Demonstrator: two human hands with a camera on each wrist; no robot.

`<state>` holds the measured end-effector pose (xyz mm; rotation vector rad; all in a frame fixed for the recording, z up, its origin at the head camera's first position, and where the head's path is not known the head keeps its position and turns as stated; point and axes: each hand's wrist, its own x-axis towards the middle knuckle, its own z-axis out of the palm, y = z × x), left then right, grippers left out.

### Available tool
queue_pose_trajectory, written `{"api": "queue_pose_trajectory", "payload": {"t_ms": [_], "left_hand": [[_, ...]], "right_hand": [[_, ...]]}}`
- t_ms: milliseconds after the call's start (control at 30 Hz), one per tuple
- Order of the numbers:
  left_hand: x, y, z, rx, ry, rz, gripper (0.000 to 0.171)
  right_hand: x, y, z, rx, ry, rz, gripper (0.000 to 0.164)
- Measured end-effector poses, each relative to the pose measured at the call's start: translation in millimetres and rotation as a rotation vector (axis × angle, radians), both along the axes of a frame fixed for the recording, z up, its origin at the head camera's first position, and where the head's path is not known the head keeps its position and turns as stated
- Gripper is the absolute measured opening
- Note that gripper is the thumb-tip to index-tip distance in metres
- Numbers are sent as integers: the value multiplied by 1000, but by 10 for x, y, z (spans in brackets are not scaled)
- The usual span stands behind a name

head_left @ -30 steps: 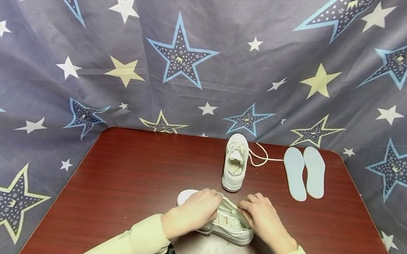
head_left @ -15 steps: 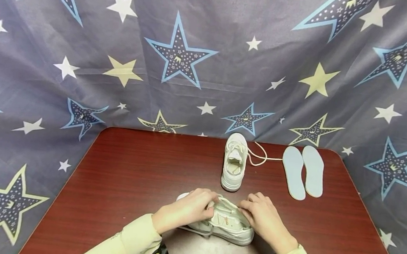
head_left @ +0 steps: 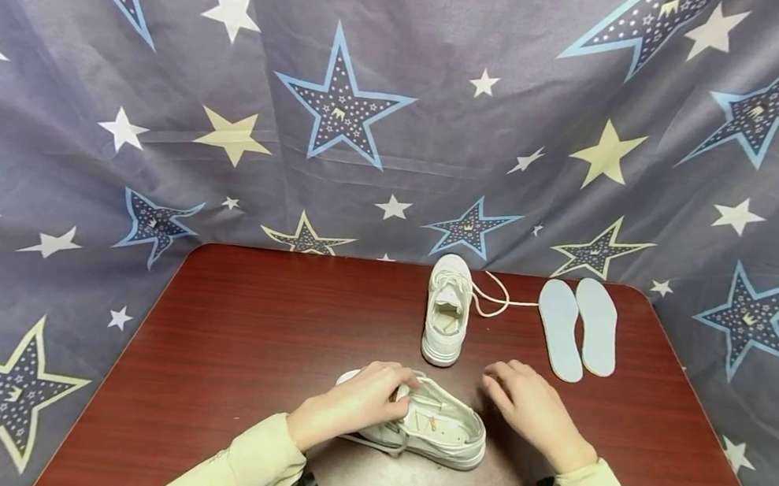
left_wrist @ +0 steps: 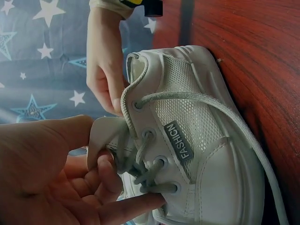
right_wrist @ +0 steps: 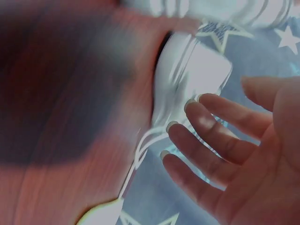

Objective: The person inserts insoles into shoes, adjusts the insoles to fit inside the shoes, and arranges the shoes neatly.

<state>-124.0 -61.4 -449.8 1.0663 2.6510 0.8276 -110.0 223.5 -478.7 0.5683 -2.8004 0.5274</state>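
A white lace-up sneaker (head_left: 443, 443) lies on the table in front of me, toe to the left, its inside bare to view. My left hand (head_left: 359, 400) pinches the sneaker's tongue (left_wrist: 100, 135) between thumb and fingers, close to the laces (left_wrist: 140, 164). One finger reaches along the lowest eyelets. To the right of the heel, my right hand (head_left: 532, 410) hovers with loosely bent fingers and nothing in them. In the right wrist view the fingers (right_wrist: 206, 154) are spread, and a second sneaker shows behind them.
The second white sneaker (head_left: 446, 312) stands farther back, toe away from me. Its loose lace (head_left: 497, 306) trails right toward two pale blue insoles (head_left: 561, 332) lying side by side. A star-patterned curtain (head_left: 374, 115) hangs behind the red-brown table (head_left: 283, 303).
My right hand has let go of the near sneaker's heel collar and moved right. The left hand has shifted slightly left and still holds the tongue.
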Motion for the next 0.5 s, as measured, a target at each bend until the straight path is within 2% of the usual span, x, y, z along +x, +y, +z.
{"api": "queue_pose_trajectory", "payload": {"t_ms": [267,500], "left_hand": [[11,-7,-23,-2,17,1,27],[9,-12,-25,16,26,-7,25]], "right_hand": [[-195,341,26,33,-11,-70,10],[-533,610,82,64,-67,-153,15]]}}
